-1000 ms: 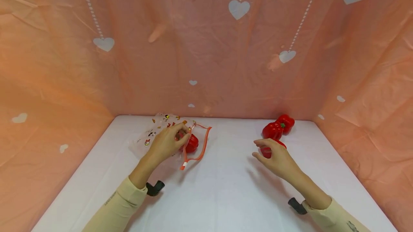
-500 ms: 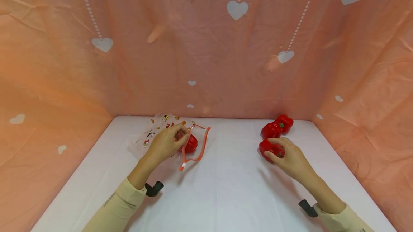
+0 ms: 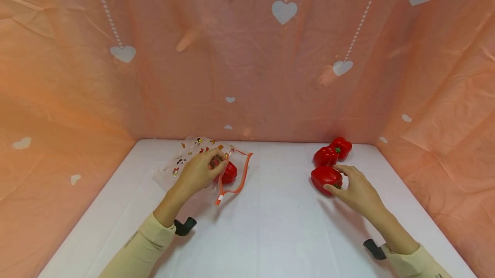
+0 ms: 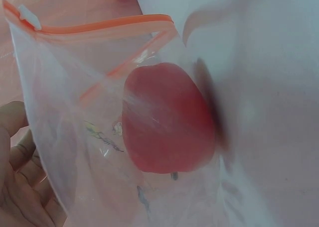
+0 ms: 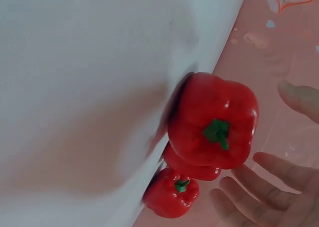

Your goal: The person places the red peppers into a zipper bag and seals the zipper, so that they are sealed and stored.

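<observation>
My left hand (image 3: pixel 202 171) pinches the upper edge of a clear printed zipper bag (image 4: pixel 55 122) with an orange zip. The bag's mouth gapes toward the right, and a red bell pepper (image 4: pixel 167 120) lies inside, its stem toward the bag's bottom. At the right, another red bell pepper (image 3: pixel 325 178) lies on its side, green stem facing my right hand (image 3: pixel 360 193). That hand's thumb and fingers (image 5: pixel 264 189) are spread and loosely bent around the stem end; whether a fingertip touches the pepper is hard to tell.
Behind the near pepper lie two more red bell peppers, a middle one (image 3: pixel 325 156) and a far one (image 3: pixel 342 147). They stand on a white-covered table (image 3: pixel 267 226). Pink cloth walls (image 3: pixel 267 76) with white hearts enclose the back and sides.
My right hand has moved from the near pepper's left side to its right, stem end, uncovering more of it. The pepper now shows its stem toward the hand. My left hand has stayed put.
</observation>
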Available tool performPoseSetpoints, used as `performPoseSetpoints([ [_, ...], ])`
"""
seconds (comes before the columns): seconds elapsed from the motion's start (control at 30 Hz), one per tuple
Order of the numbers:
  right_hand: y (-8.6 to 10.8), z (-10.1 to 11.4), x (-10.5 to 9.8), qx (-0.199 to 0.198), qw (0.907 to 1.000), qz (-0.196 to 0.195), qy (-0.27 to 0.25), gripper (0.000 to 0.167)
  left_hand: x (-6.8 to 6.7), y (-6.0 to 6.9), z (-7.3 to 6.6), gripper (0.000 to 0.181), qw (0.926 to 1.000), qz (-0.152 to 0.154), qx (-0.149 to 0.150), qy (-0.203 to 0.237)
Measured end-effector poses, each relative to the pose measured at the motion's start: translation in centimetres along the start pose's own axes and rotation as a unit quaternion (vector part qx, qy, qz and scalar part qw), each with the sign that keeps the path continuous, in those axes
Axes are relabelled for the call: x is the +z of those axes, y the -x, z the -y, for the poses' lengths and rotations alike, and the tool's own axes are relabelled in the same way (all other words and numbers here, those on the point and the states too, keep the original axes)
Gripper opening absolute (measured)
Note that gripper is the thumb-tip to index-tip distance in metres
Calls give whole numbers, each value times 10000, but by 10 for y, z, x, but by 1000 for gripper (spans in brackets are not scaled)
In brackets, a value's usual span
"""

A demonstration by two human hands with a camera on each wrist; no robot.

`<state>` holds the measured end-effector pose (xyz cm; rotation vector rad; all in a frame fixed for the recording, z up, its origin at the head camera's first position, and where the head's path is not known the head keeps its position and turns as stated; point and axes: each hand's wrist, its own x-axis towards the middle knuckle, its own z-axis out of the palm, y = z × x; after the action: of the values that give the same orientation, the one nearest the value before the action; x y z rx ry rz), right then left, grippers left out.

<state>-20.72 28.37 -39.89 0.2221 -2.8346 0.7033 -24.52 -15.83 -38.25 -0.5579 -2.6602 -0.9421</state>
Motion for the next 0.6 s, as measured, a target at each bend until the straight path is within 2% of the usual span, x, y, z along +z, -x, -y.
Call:
performPoseSetpoints([
  [0.43, -6, -10, 2, 534, 9963, 635, -210, 87, 1, -2, 1, 11, 10000, -14, 30, -20],
  [0.6, -7, -13, 3, 593, 9954, 695, -278, 88, 0, -1, 0, 12, 10000, 6, 16, -8],
])
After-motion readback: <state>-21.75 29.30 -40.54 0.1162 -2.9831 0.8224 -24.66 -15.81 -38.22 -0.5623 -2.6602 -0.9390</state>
